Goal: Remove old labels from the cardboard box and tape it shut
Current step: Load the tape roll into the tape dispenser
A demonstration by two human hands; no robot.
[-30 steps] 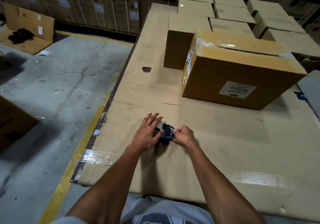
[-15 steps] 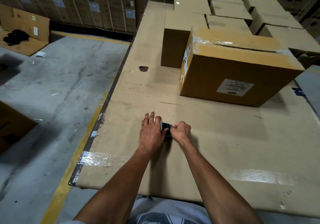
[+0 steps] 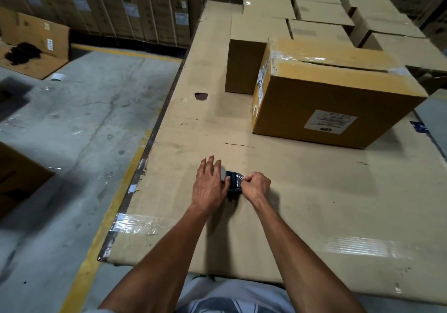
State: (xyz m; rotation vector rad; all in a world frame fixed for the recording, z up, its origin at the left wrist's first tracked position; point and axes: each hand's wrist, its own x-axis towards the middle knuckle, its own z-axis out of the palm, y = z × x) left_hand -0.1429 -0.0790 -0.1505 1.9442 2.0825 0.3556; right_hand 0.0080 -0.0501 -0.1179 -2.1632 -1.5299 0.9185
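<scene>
A dark blue tape dispenser (image 3: 232, 182) with a clear tape roll lies on the cardboard-covered table (image 3: 314, 204) near its front. My left hand (image 3: 209, 185) covers the dispenser's left side, fingers mostly straight over the roll. My right hand (image 3: 256, 187) is curled in a fist and pinches the tape end at the dispenser's right side. The cardboard box (image 3: 333, 95) stands further back to the right, top flaps taped with clear tape. A white label (image 3: 330, 121) sits on its front face and another label (image 3: 262, 75) on its left face.
Several closed brown boxes (image 3: 261, 29) fill the back of the table. The table's left edge (image 3: 150, 148) drops to a concrete floor with a yellow line (image 3: 106, 218). Tall printed cartons (image 3: 135, 5) line the back wall. A flattened carton (image 3: 31, 44) lies far left.
Both hands stayed on the dispenser. My left fingers straightened over the roll, and my right fist shifted slightly right at the tape end.
</scene>
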